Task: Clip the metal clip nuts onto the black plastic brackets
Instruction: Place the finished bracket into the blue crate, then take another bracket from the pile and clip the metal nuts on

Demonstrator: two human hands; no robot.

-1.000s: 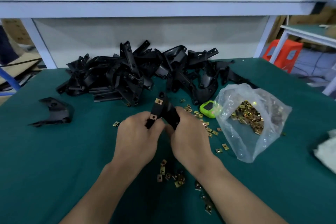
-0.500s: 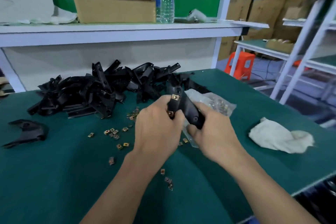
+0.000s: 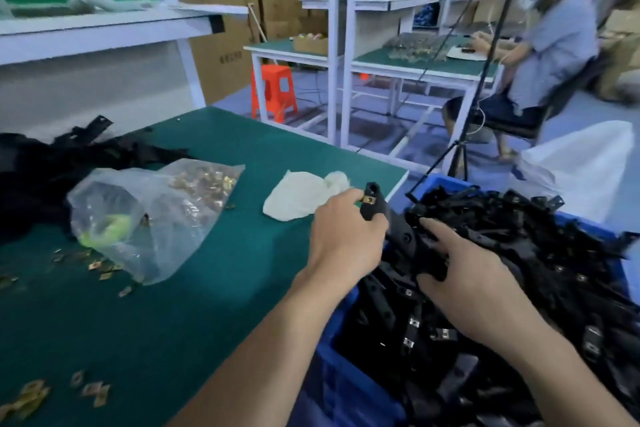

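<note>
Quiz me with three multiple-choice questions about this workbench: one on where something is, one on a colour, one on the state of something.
1. Where is the white cloth?
A. on the green table
B. in the blue bin
C. on the shelf

2. What colour is the stool?
A. blue
B. orange
C. white

3. The bracket in the left hand is:
A. bare
B. fitted with a clip nut
C. snapped in two

Answers: A, it lies on the table near the edge; B, it is bright orange; B, a brass clip nut sits at its tip.
</note>
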